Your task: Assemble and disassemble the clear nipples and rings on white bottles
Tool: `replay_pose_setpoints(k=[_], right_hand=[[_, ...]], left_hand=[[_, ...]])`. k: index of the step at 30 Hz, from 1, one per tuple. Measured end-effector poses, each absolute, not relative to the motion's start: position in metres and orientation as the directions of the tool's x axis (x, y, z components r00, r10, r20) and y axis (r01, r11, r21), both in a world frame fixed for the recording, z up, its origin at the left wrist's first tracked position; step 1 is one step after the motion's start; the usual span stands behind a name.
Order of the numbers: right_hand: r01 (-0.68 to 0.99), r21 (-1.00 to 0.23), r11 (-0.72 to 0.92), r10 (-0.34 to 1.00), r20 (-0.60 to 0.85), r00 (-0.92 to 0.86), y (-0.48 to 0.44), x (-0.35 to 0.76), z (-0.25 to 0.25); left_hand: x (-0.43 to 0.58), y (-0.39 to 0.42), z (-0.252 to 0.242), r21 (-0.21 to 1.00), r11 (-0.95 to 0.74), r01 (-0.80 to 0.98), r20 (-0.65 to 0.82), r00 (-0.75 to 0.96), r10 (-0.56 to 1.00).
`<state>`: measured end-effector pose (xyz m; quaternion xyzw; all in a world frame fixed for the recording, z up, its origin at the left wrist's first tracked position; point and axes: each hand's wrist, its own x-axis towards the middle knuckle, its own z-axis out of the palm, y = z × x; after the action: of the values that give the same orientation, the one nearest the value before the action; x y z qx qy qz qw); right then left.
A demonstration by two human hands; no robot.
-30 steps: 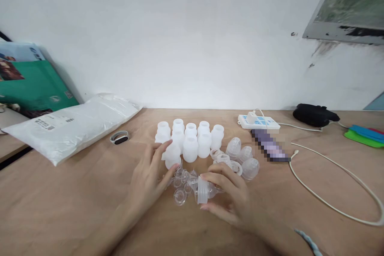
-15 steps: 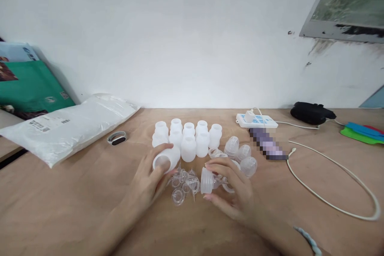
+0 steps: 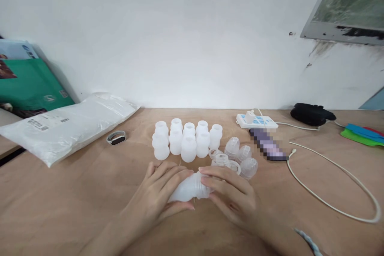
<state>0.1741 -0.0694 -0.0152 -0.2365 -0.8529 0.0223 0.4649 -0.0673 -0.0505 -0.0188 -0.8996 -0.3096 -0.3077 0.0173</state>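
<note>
My left hand (image 3: 159, 196) is wrapped round a small white plastic bottle (image 3: 186, 190), held on its side just above the wooden table (image 3: 75, 192). My right hand (image 3: 232, 196) grips a translucent cap part at the bottle's neck (image 3: 204, 189); the part is mostly hidden by my fingers. Behind my hands stand several more white bottles (image 3: 187, 138) in two rows. To their right lie clear domed caps (image 3: 243, 156) and rings. The small clear pieces seen earlier are hidden under my hands.
A white plastic bag (image 3: 69, 126) lies at the left with a wristband (image 3: 115, 138) beside it. A power strip (image 3: 256, 121), a white cable (image 3: 333, 184), a black object (image 3: 312, 114) and coloured sheets (image 3: 363, 134) sit at the right. Green folders (image 3: 30, 86) lean against the wall.
My left hand picked a bottle out of the front row and brought it down to my right hand. The cap part in my right hand now meets the bottle's neck.
</note>
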Motion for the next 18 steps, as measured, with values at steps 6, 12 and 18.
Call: replay_pose_setpoints(k=[6,12,18], right_hand=[[0.348,-0.256,0.902,0.407,0.772,-0.488,-0.0659,0.1736,-0.0185],[0.421,-0.331,0.845,0.508,0.744,-0.434,-0.0681,0.1746,-0.0163],[0.496,-0.428,0.755,0.626,0.694,-0.354,-0.0676,0.1694,-0.0211]], left_hand=[[-0.0625,-0.0505,-0.0161,0.199,-0.865,0.460,0.582,0.655,0.482],[-0.0593,-0.0529,-0.0137,0.002,-0.869,0.495,0.640,0.667,0.382],[-0.0573,-0.0561,-0.0228,-0.228,-0.832,0.506,0.696,0.682,0.224]])
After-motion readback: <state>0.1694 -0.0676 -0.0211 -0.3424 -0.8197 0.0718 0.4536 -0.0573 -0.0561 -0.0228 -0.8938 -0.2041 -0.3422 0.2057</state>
